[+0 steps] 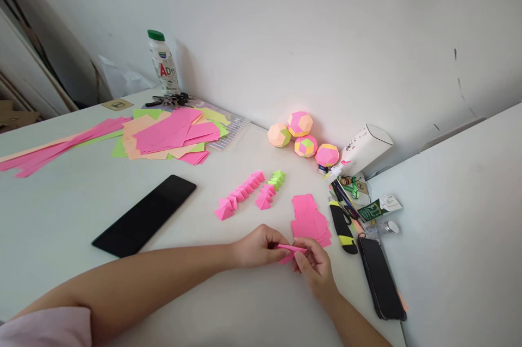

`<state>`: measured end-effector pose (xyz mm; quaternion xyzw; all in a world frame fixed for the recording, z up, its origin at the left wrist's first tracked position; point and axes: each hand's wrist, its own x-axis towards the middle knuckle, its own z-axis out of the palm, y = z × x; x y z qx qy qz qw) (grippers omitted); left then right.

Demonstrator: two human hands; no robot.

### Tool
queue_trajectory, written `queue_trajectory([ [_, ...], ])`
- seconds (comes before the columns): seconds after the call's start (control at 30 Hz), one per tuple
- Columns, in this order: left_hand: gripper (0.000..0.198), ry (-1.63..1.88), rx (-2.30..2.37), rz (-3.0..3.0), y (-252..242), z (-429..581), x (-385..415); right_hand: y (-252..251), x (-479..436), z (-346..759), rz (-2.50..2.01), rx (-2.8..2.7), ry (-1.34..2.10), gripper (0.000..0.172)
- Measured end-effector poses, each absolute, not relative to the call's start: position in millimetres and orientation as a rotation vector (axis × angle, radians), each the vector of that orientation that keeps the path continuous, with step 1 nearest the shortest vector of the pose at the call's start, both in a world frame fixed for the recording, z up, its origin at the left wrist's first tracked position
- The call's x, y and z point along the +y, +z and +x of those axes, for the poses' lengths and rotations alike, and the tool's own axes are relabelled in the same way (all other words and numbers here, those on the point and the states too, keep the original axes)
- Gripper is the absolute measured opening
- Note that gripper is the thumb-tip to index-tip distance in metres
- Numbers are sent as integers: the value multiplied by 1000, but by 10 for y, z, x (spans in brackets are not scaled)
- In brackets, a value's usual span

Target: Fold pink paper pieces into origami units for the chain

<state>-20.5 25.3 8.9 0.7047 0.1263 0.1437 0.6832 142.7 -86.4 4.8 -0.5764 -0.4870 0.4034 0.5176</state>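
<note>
Between my two hands is a small piece of folded pink paper (292, 249), held just above the table near its front edge. My left hand (258, 247) pinches its left end between thumb and fingers. At its right end, my right hand (316, 264) grips it the same way, with some fingers hidden behind. Just beyond my right hand lies a loose stack of pink paper squares (309, 221). Farther off stand a row of folded pink paper units (240, 193) and a shorter row with pink units and green units (276, 179).
A black tablet (144, 216) lies left. Coloured sheets (171, 132), keys (169, 99) and a white bottle (163, 64) are at back left. Several paper balls (299, 124) sit by the wall. A utility knife (342, 227), green tube (379, 207) and phone (381, 279) line the right edge.
</note>
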Motion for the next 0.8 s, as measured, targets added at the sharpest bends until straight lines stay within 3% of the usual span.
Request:
queue_trajectory([
  [0.8, 32, 374, 198, 1418, 97, -185, 241, 5, -855, 1465, -1413, -1218, 935, 14],
])
